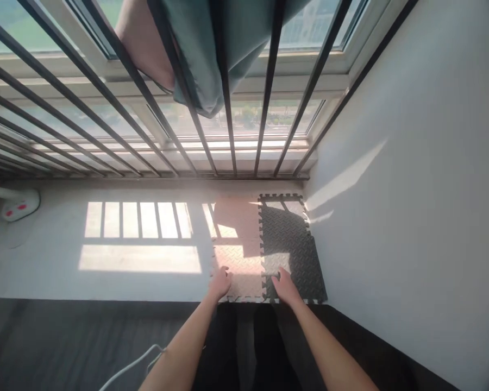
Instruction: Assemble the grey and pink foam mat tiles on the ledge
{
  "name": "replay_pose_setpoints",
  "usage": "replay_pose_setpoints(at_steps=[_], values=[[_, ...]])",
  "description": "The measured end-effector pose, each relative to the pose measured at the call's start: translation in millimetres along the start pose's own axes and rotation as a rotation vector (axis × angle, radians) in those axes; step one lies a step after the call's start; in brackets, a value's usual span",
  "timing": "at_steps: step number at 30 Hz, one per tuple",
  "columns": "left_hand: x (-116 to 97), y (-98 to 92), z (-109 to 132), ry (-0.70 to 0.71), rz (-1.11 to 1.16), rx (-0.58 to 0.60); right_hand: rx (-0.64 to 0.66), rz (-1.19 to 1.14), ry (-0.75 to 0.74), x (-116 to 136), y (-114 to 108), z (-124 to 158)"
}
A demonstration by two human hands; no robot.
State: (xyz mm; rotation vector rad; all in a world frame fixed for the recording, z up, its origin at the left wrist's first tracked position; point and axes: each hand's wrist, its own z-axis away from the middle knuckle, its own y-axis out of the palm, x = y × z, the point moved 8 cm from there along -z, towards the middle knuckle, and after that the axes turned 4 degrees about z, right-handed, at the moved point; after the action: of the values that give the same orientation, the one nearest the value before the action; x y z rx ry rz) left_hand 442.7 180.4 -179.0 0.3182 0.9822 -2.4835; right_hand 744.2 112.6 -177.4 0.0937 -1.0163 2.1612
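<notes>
Pink foam mat tiles (244, 282) lie on the white ledge beside dark grey foam tiles (309, 266), their toothed edges meeting. My left hand (220, 282) rests at the left edge of the pink tiles near the front, its fingers curled; whether it grips the edge is unclear. Over the left part of the grey tiles, close to the seam, is my right hand (286, 285), with thumb and forefinger apart and nothing visible between them. The grey tiles reach the white wall at the right.
Dark metal bars (230, 130) stand along the back of the ledge (146, 285), before a window with pink and teal fabric (206, 60). A white object with red spots (22, 206) sits far left. A white cable (130, 366) hangs at lower left.
</notes>
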Motion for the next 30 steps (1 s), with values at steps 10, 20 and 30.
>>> replay_pose_setpoints(at_steps=[10,20,30], values=[[-67.1,9.1,-94.7,0.540,-0.385,-0.413,-0.213,0.404,-0.535,103.9,30.6,-101.3],[-105.8,-23.4,-149.8,0.591,-0.381,-0.438,-0.379,0.479,-0.596,82.7,16.8,-132.7],[-269.0,-101.0,-282.8,0.652,-0.442,-0.374,-0.411,0.458,-0.523,57.4,0.4,-155.8]])
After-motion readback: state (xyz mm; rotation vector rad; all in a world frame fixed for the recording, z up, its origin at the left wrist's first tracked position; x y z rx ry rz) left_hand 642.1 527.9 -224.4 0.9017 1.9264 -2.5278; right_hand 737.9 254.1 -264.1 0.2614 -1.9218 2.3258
